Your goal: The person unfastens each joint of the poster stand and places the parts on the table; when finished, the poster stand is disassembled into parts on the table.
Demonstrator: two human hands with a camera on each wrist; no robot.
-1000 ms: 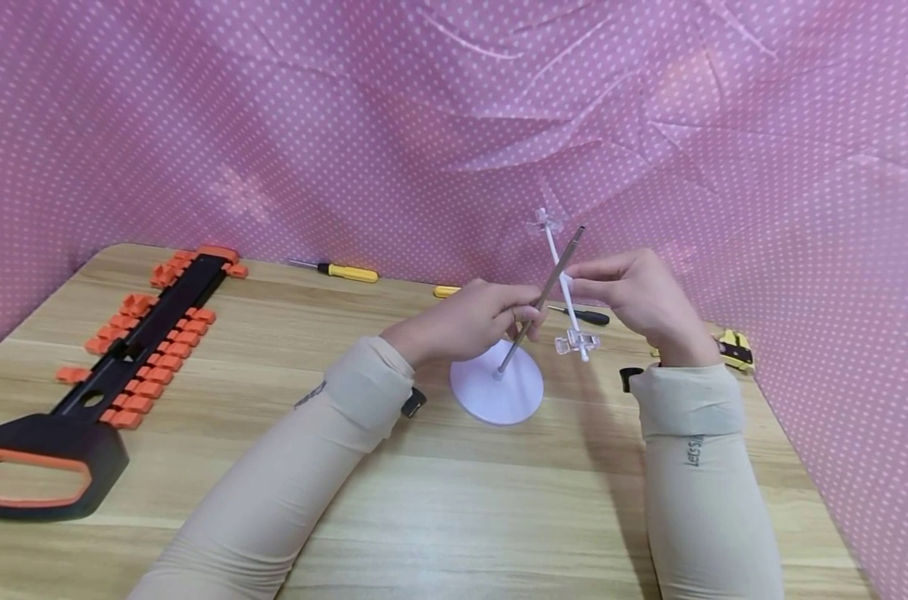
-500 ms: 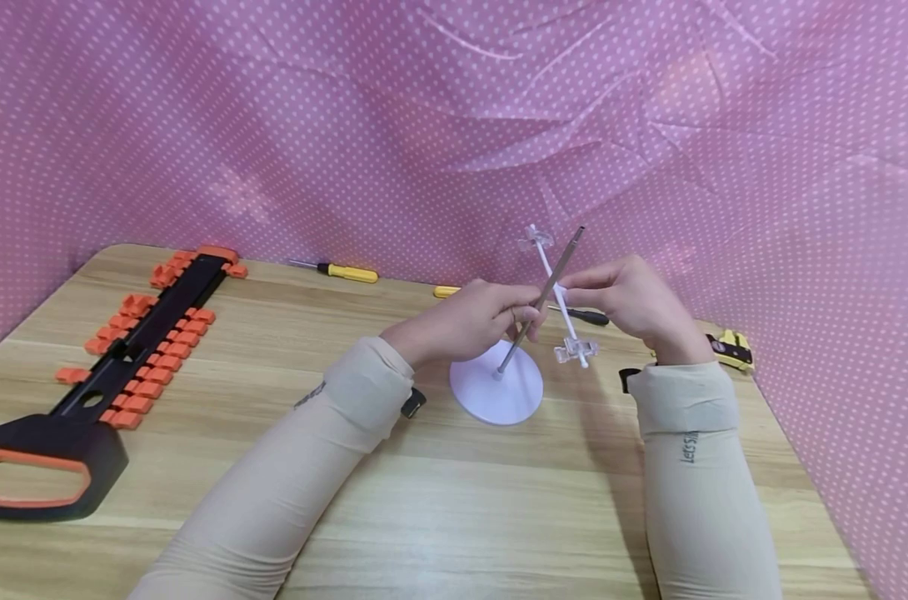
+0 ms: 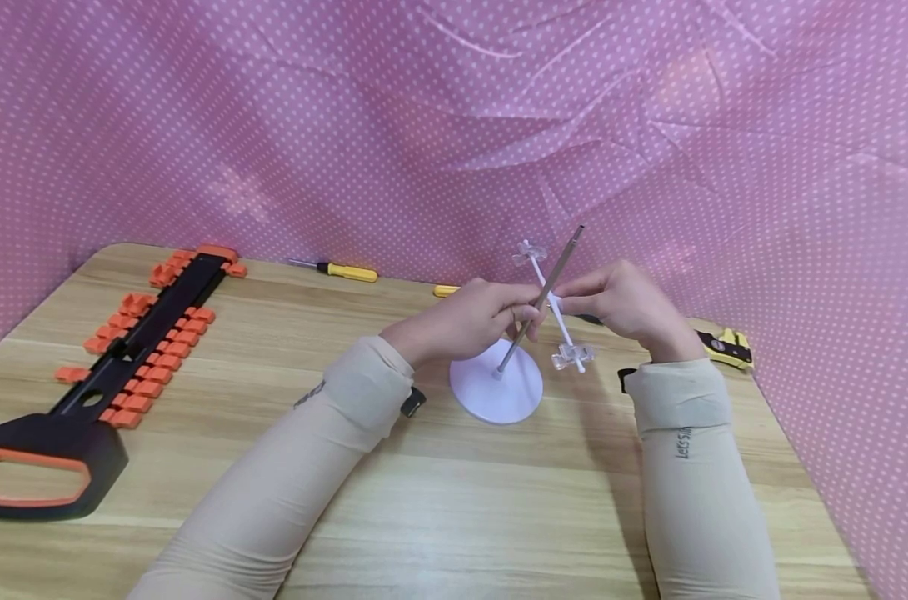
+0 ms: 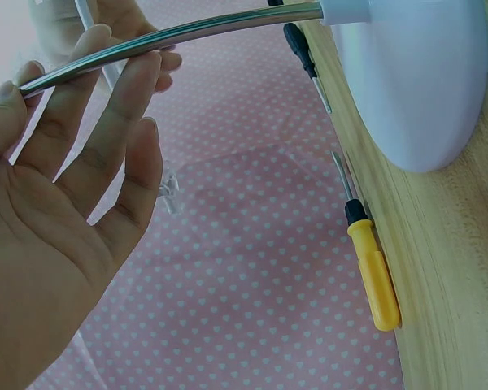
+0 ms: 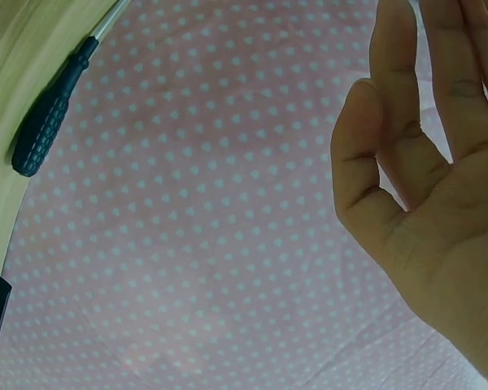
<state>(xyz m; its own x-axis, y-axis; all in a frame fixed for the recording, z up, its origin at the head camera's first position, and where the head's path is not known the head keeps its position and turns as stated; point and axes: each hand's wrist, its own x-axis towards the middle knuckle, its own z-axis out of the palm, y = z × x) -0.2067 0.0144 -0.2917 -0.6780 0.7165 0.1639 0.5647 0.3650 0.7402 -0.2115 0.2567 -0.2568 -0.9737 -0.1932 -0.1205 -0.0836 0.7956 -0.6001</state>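
My left hand (image 3: 472, 321) holds a slim metal rod (image 3: 566, 254) between thumb and fingertips. The rod leans up and right from a round white base (image 3: 491, 402) on the table; in the left wrist view it is slightly curved. Just right of it, my right hand (image 3: 634, 308) pinches a thin white crossbar (image 3: 564, 330) near its middle. Clear plastic clips (image 3: 572, 357) sit at both crossbar ends. In the head view the crossbar passes close to the rod; whether they touch I cannot tell. The right wrist view shows the right hand (image 5: 439, 179) but not the pinched part.
A black rack with orange clips (image 3: 135, 358) lies along the left of the wooden table. Near the back edge are a yellow screwdriver (image 3: 352, 272), another yellow handle (image 3: 446, 291) and a black screwdriver (image 5: 49, 122). A yellow-black tool (image 3: 730, 348) lies right; pink dotted cloth (image 3: 349, 125) hangs behind.
My right hand has moved left and slightly down, bringing the crossbar closer to the rod and lowering its far end. The left hand, rod and base have stayed in place.
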